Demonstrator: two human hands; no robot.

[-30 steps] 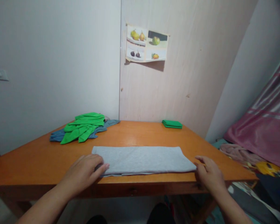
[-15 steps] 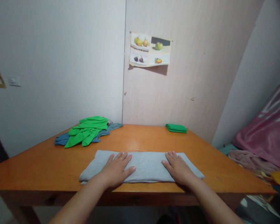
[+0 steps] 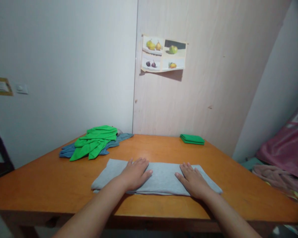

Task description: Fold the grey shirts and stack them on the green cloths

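Note:
A grey cloth [image 3: 161, 180], folded into a long flat strip, lies near the front edge of the wooden table [image 3: 144, 208]. My left hand [image 3: 136, 173] rests palm down on it, left of its middle, fingers stretched out. Towards the cloth's right end, my right hand [image 3: 193, 181] also lies flat with its fingers spread. Neither hand grips the fabric. What the cloth is when unfolded cannot be made out.
Loose green [image 3: 95, 142] and blue cloths [image 3: 68, 150] are heaped at the table's back left. A neatly folded green cloth [image 3: 192, 139] sits at the back right. Fruit pictures [image 3: 163, 54] hang on the wall. Pink fabric [image 3: 285, 148] is off to the right.
My left hand has slid a little to the right across the grey cloth. The whole view has shifted slightly; my right hand stays on the cloth's right part.

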